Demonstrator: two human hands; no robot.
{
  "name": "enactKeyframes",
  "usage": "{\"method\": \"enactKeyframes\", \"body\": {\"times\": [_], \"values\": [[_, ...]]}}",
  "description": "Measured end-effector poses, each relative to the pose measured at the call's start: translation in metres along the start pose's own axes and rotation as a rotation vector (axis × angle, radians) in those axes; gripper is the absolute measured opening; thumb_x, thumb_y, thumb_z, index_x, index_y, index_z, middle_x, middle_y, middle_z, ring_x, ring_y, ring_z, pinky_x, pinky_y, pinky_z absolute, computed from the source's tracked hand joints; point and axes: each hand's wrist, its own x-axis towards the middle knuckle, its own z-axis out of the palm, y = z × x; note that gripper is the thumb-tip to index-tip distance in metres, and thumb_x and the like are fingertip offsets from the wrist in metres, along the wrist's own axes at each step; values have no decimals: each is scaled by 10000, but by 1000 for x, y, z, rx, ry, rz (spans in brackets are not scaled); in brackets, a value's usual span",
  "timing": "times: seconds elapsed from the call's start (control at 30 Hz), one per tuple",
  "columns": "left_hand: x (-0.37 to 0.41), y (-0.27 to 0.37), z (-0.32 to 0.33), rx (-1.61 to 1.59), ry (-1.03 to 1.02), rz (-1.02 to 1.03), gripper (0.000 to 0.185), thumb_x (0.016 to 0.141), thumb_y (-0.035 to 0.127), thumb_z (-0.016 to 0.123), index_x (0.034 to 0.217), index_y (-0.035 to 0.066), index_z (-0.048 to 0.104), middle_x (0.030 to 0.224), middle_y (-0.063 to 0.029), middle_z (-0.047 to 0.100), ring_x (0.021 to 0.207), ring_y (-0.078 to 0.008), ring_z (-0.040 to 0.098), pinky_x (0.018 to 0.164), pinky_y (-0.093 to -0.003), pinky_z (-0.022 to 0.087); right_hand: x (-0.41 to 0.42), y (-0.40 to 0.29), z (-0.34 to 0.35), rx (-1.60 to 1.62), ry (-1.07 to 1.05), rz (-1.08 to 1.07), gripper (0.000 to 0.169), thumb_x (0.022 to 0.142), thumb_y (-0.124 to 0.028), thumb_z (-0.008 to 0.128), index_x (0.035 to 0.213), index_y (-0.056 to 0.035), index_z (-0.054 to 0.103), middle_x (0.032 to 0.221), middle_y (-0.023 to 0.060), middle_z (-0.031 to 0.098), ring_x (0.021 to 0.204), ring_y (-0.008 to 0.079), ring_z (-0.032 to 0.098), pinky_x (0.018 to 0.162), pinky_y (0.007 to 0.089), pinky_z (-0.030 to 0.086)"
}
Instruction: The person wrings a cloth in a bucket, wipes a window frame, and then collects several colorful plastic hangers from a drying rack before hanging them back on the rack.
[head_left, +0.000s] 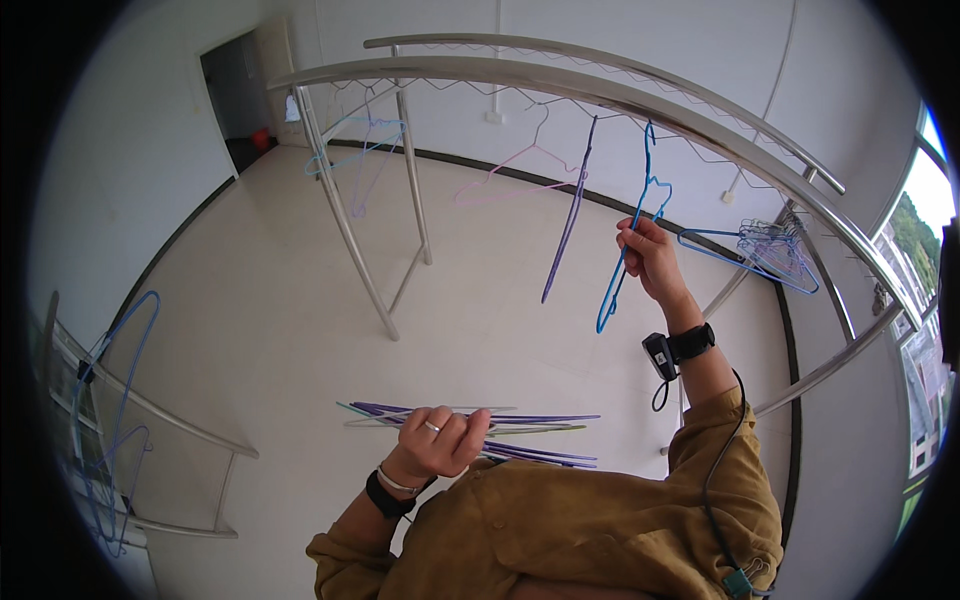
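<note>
My right hand, raised below the front rail of a stainless steel drying rack, grips a blue clothes hanger by its side. The hook of that hanger reaches the zigzag wire under the rail; whether it bears on the wire I cannot tell. Low in front of my chest, my left hand is closed around a bundle of clothes hangers, mostly purple with some white and green. A purple hanger hangs edge-on just left of the blue one. Further left hangs a pink hanger.
Several hangers cluster at the rack's right end. A light-blue hanger and a lilac one hang near its left leg. Blue hangers hang on another metal frame at lower left. An open doorway stands at back left, windows at right.
</note>
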Motion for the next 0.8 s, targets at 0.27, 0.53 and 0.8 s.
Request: {"method": "enactKeyframes", "body": {"times": [0.27,0.53,0.8], "values": [[-11,-26,3,-51,104,37,243,774,86,726,894,78,515,702,-1,536,639,-154,530,530,-259,375,37,34,-32,-382,127,-103,89,909,-92,519,972,-30,525,733,21,554,543,65,484,468,207,398],[-9,-43,12,-74,119,41,217,796,89,705,898,77,513,875,-30,584,803,-174,578,618,-278,474,-21,24,3,-669,35,8,42,877,-54,539,881,-15,523,702,45,576,556,102,549,482,237,445],[6,-62,54,-110,114,75,177,808,99,680,893,56,531,958,-65,602,913,-200,590,749,-302,519,-114,44,2,-638,-181,577,69,852,-54,547,815,4,541,641,56,588,482,108,540,442,236,439]]}}
